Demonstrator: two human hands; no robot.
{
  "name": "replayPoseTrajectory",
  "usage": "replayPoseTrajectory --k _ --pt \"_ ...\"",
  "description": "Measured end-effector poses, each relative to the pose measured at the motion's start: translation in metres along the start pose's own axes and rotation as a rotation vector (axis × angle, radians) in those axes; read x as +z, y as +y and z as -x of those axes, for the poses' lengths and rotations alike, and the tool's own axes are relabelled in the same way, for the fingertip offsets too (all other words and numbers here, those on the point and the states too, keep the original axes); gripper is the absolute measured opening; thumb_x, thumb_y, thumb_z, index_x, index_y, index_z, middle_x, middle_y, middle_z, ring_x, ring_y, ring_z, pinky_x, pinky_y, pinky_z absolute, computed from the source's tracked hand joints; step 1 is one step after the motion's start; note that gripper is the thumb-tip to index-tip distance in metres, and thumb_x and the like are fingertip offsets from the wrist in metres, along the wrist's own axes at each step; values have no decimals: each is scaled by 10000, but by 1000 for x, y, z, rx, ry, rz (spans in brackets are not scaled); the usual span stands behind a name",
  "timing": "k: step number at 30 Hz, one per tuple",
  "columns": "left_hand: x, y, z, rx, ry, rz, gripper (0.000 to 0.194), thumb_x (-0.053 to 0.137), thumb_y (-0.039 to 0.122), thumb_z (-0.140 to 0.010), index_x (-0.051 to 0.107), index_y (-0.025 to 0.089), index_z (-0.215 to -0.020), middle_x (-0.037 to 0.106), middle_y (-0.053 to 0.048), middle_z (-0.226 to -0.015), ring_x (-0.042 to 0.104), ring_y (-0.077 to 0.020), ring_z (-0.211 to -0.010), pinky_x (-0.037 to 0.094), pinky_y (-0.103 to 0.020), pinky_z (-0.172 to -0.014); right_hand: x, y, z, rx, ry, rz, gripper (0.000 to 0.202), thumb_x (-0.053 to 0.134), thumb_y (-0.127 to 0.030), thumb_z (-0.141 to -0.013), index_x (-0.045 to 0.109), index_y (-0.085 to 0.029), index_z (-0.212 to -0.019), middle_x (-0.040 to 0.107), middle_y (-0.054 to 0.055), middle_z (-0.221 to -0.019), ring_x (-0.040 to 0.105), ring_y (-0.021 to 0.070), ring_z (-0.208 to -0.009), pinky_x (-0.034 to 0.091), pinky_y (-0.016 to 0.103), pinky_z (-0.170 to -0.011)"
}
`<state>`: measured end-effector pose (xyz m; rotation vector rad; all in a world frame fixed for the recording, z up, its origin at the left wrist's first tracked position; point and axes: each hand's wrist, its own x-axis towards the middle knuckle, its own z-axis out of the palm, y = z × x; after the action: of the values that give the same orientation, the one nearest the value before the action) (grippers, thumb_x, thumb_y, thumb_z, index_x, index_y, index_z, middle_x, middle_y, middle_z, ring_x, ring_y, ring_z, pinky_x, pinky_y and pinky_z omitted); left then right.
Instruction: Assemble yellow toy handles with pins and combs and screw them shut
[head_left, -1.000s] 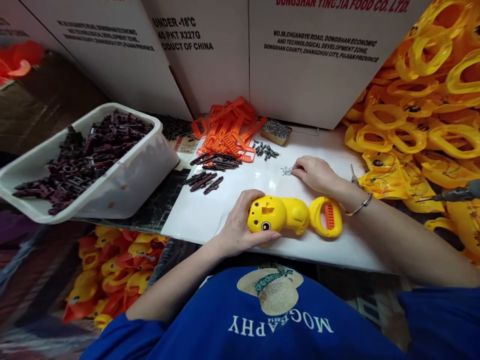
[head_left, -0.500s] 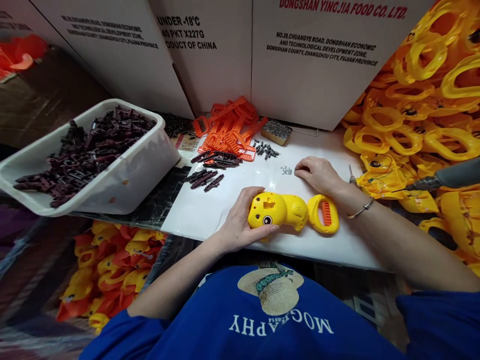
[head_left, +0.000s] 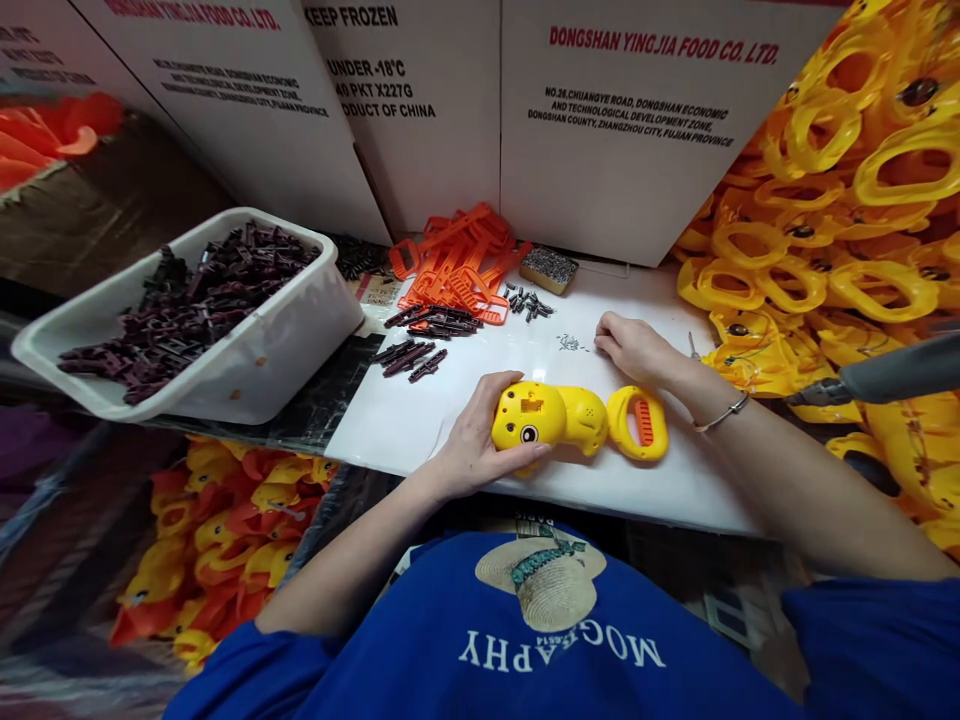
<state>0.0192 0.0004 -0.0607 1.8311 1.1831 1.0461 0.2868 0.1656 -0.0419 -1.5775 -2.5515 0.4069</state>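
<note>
My left hand (head_left: 480,437) is wrapped round the head end of a yellow plastic duck toy (head_left: 583,418), which lies on the white tabletop. The toy has a round eye, a square opening on top and a ring handle with an orange grip (head_left: 643,423) at its right end. Just right of a small scatter of screws (head_left: 572,343), my right hand (head_left: 628,345) rests on the table with its fingers curled together. Whatever those fingertips pinch, if anything, is too small to make out.
Orange plastic parts (head_left: 461,262), dark maroon pieces (head_left: 409,358) and a tin of screws (head_left: 550,269) lie behind. A white tub (head_left: 300,345) of maroon parts stands left. Yellow shells (head_left: 795,240) pile up at right, beside a power screwdriver (head_left: 900,370). Cartons (head_left: 600,180) wall the back.
My right hand has drawn slightly away from the screws, its fingers more curled. My left hand keeps its hold on the duck toy. The whole view has shifted a little.
</note>
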Motion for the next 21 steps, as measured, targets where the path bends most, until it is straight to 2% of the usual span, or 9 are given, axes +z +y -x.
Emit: replayPoseTrajectory --k 4,9,15,18,21 --pt "0 2 1 -31 -11 11 780 802 532 -822 401 273 -1438 504 -102 -1372 579 -301 -1258 504 -499 -1112 -2 6 5 -40 25 -42 155 591 -193 -916 730 -192 -985 794 69 -977 698 209 -865 519 310 -788" --pt "0 4 0 -34 -12 1 806 822 518 -805 388 270 -1437 482 -108 -1379 560 -316 -1287 498 -519 -1129 -1 2 6 -119 29 -29 183 603 -206 -922 785 -187 -938 802 90 -1015 716 233 -942 525 350 -914" --pt "0 0 -1 3 -8 -1 851 833 524 -787 366 268 -1451 454 -122 -1406 521 -345 -1342 469 -563 -1163 0 -4 0 -193 -8 42 211 559 -198 -937 763 -169 -894 771 138 -990 695 261 -925 511 368 -883" --pt "1 1 1 -22 -12 16 876 842 508 -778 352 275 -1467 455 -123 -1428 535 -343 -1336 470 -554 -1165 -2 -7 -1 -211 -19 52 202 533 -192 -934 726 -152 -890 751 169 -994 678 275 -908 506 380 -854" --pt "2 5 4 -66 -13 49 916 860 483 -759 330 272 -1476 457 -127 -1444 545 -342 -1326 474 -542 -1157 -11 -19 5 -226 -14 10 194 506 -215 -950 686 -163 -899 741 148 -967 665 255 -878 503 365 -827"
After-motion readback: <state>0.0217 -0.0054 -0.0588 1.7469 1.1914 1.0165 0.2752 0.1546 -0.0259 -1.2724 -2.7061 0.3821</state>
